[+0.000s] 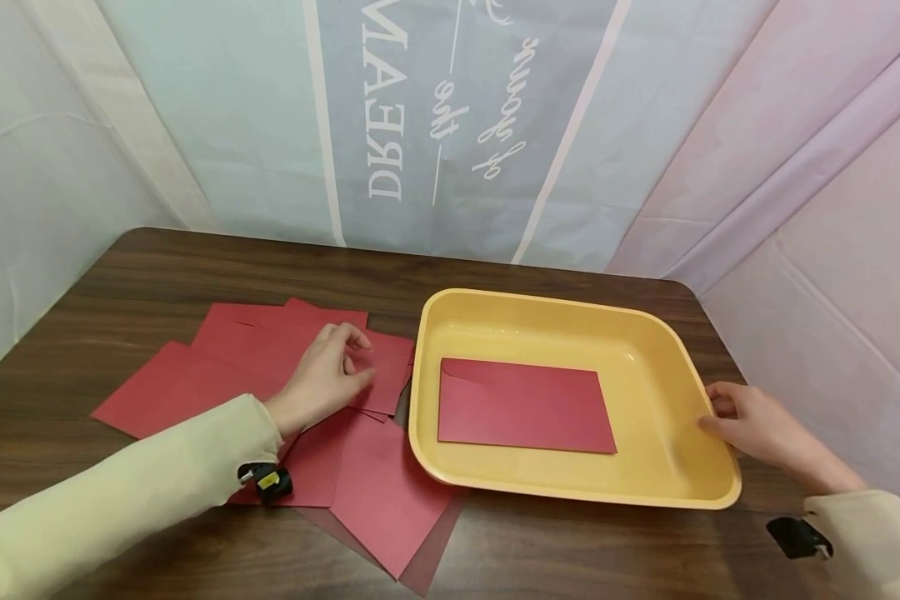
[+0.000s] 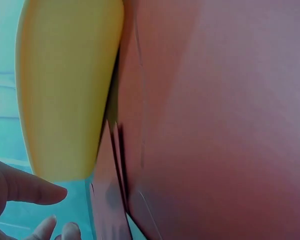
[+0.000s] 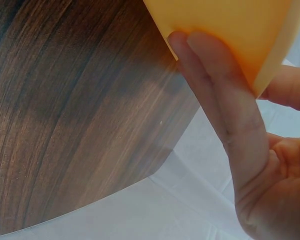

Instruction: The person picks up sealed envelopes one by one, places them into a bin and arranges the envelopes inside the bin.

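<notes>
Several red envelopes [image 1: 393,492] lie overlapped on the left of the table. My left hand [image 1: 330,367] is just above them, thumb and fingers bent and parted, holding nothing. In the left wrist view its thumb [image 2: 37,190] and some fingertips show beside the basin's wall, apart from the envelopes. A yellow plastic basin [image 1: 652,400] stands on the right, with a red envelope [image 1: 525,408] lying flat inside. My right hand [image 1: 757,425] grips the basin's right rim, the thumb over the inside; the right wrist view shows fingers [image 3: 220,95] against the outer wall.
Beneath everything is a dark wood-grain table [image 1: 562,542] with rounded far corners. Behind it hangs a pale cloth backdrop [image 1: 255,125] with mirrored lettering. The basin's left side borders the envelope pile, and one envelope reaches close to its lower left corner.
</notes>
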Tool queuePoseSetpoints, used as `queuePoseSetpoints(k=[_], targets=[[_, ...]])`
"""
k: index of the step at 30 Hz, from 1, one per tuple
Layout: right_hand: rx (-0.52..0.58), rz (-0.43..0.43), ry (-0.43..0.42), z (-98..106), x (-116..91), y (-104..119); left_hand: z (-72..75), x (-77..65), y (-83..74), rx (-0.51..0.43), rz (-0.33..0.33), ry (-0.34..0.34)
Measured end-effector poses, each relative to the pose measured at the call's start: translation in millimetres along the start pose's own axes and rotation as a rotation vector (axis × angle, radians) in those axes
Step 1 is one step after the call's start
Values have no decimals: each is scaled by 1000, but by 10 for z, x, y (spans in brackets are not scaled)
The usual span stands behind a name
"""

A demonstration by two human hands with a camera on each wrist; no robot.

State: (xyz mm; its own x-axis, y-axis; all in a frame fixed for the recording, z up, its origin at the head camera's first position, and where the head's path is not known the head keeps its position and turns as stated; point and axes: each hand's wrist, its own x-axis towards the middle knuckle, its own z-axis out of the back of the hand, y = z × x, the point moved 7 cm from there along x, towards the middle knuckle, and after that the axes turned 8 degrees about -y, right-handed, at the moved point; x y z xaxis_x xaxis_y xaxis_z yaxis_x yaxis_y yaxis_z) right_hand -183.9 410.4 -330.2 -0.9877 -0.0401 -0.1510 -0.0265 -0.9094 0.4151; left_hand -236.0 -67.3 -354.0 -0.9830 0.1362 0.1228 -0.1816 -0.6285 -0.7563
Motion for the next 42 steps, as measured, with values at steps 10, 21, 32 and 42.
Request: queuePoseSetpoints(k=[10, 21, 32, 42], targets=[[-4, -4, 0, 2, -4, -12, 220, -61, 197, 101, 14, 5], [0, -8, 5, 11, -12, -13, 413, -88, 386, 201, 23, -24], [-4, -25, 14, 4, -6, -6, 547, -64, 512, 281, 60, 23], [5, -28, 17, 4, 3, -2, 626, 33, 646, 322, 119, 82]])
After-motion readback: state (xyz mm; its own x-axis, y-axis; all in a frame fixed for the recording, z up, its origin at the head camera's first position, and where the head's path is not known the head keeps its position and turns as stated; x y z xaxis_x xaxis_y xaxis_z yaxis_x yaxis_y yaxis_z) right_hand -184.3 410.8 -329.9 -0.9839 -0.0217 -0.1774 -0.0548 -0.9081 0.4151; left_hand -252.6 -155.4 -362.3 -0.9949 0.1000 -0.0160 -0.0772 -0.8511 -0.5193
